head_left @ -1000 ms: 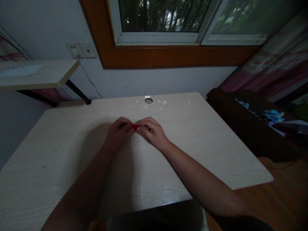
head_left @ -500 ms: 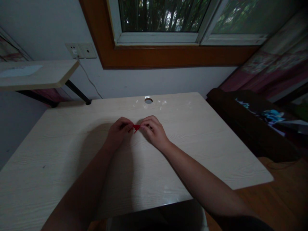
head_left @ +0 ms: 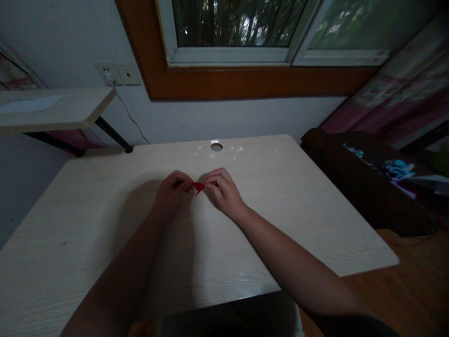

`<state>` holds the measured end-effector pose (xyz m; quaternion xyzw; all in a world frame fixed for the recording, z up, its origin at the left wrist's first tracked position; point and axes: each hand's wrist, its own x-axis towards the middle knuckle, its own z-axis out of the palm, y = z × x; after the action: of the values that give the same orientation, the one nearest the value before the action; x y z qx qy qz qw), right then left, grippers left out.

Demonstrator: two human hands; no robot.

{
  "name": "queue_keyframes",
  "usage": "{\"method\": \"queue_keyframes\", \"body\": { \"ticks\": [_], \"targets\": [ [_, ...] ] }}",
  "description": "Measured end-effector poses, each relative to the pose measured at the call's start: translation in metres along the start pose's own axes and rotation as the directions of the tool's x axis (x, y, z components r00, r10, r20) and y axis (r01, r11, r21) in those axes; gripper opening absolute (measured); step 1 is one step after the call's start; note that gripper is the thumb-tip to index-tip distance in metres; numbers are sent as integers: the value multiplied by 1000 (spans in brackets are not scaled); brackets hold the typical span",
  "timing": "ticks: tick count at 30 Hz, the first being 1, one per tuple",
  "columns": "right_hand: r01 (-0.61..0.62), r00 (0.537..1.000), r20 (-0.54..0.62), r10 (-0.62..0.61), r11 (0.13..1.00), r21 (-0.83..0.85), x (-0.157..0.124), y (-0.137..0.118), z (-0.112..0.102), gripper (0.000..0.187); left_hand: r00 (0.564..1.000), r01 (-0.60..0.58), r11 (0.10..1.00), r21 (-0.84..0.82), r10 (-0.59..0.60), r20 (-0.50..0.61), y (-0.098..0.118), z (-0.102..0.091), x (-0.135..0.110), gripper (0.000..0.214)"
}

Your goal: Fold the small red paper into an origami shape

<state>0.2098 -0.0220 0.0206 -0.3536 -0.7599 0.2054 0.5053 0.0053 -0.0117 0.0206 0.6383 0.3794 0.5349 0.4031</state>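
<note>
Red piece (head_left: pixel 199 186): small and pointed, stretched between the fingertips of both hands over the middle of the desk (head_left: pixel 298 201); one tip points down toward the person. What it is made of is too small to tell, as is whether it touches the desktop.
Left hand (head_left: pixel 171 192): thumb and fingers pinched on the left end of the red piece, the other fingers curled in.
Right hand (head_left: pixel 225 192): thumb and fingers pinched on the right end, knuckles bent.
Gap between the hands: narrow; they are apart from each other, joined only by the red piece.
Desktop: pale, wood-grained, with a round hole (head_left: pixel 216 147) near the far edge, beyond the hands, and a small dark mark (head_left: pixel 64 243) on the left side. A soft shadow lies around the left arm.
Shelf (head_left: pixel 79 107): at the far left, raised on black legs (head_left: pixel 114 134), with a white sheet (head_left: pixel 30 104) on top.
Wall: two sockets (head_left: pixel 128 74) side by side, a white cord (head_left: pixel 129 112) running down from the left one to behind the desk.
Window (head_left: pixel 238 23): straight ahead, set in a brown wooden frame (head_left: pixel 245 83), greenery outside.
Right side: a pink and pale curtain (head_left: pixel 396 93) above dark brown furniture (head_left: pixel 333 164).
</note>
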Motion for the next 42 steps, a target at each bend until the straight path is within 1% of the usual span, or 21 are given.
{"method": "queue_keyframes", "body": {
  "ticks": [9,13,15,18,20,22,25,27,28,30,33,37,42],
  "targets": [
    [-21,1000,-4,21,1000,11,0,-3,0,9,998,-59,997,42,60,-16,1,-2,0,15],
    [-27,999,-37,27,1000,1,0,-2,1,8,997,-65,997,43,66,-28,-1,-1,0,19],
    [-39,997,-61,38,999,-8,0,-3,1,8,997,-49,999,9,49,-64,-3,0,0,22],
    [-57,993,-105,55,998,-22,0,-4,1,7,993,5,997,-77,-14,-120,-6,2,-1,24],
    [-64,989,-137,59,997,-32,1,-6,0,8,990,38,992,-124,-54,-130,-7,3,-2,23],
    [-65,984,-167,56,997,-44,1,-6,-1,8,992,70,985,-160,-85,-90,-5,4,-4,22],
    [-57,982,-185,46,997,-56,1,-5,0,6,992,126,970,-206,-118,52,-2,6,-5,26],
    [-43,984,-174,32,997,-60,0,-4,1,5,985,152,965,-212,-131,109,0,7,-5,34],
    [-33,986,-163,22,997,-63,-1,-4,1,6,985,151,966,-211,-130,113,0,7,-5,37],
    [-4,990,-140,-6,997,-73,-2,-3,2,6,989,129,969,-210,-112,92,0,8,-4,41],
    [39,994,-95,-48,995,-89,-2,-3,3,8,995,88,974,-207,-76,64,-1,8,-3,42],
    [84,994,-68,-89,993,-79,-3,-3,4,10,996,76,980,-185,-66,59,-1,8,-2,40],
    [82,995,-49,-86,994,-69,-4,-2,5,10,998,58,987,-152,-52,38,-2,9,-3,37]
  ]
}}
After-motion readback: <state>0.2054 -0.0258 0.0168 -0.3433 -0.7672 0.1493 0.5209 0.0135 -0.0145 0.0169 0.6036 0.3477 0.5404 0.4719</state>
